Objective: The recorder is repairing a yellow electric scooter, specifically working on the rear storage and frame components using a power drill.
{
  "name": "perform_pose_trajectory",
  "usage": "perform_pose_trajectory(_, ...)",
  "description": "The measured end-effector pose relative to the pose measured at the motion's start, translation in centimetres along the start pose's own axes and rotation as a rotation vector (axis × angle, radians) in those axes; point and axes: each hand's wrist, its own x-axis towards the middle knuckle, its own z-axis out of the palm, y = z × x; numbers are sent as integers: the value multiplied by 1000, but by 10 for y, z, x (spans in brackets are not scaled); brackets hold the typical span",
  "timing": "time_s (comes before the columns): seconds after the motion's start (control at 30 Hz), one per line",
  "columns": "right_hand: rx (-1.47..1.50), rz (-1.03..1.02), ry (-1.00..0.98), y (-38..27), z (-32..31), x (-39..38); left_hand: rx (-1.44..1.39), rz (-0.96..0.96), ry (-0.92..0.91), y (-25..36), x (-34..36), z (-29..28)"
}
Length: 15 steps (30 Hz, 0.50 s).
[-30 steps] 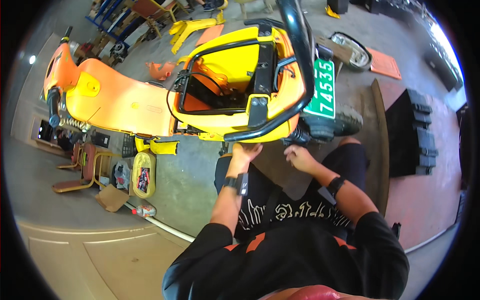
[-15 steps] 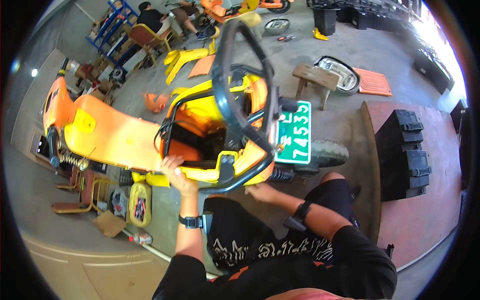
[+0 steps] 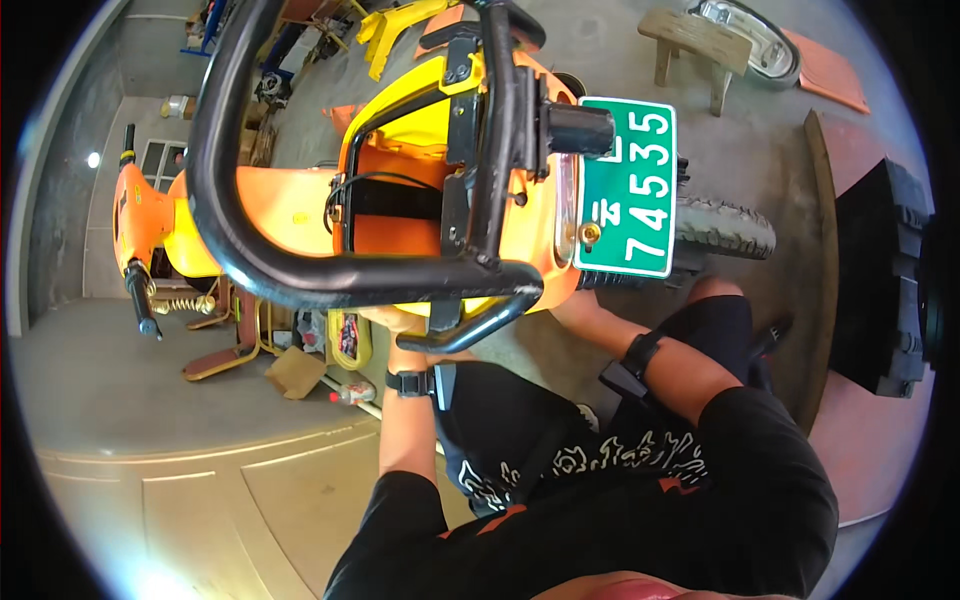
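An orange and yellow scooter (image 3: 275,210) stands across in front of me, handlebar on the left and rear wheel (image 3: 735,230) on the right. Over its seat opening and tail rises a black tubular rack (image 3: 350,278). A green number plate (image 3: 652,180) is fixed at the tail. My left hand (image 3: 396,319) is at the near lower side of the body, mostly covered by the rack tube, its fingers hidden. Under the tail's near edge reaches my right hand (image 3: 575,306); the body hides its fingers. Inside the opening a black cable (image 3: 385,176) shows.
A wooden stool (image 3: 695,42) stands beyond the rear wheel, beside an orange panel (image 3: 828,70). At the right, a black case (image 3: 875,290) rests on a pinkish board. A chair (image 3: 222,350), yellow basket (image 3: 362,352), cardboard piece (image 3: 296,373) and bottle (image 3: 350,395) lie at left.
My view has moved closer to the scooter's tail, and the rack looms larger. My left hand has gone from the opening's near rim to lower down, behind the rack. The right hand stays beneath the tail.
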Motion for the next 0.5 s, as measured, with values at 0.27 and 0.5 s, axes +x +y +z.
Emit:
perform_pose_trajectory(0.27, 159, 113, -313, -2, -29, 5, -110, -159, 228, 83, 18, 38)
perform_pose_trajectory(0.5, 174, 85, -239, -5, -40, 9, -65, 177, 168, 32, 33, 19)
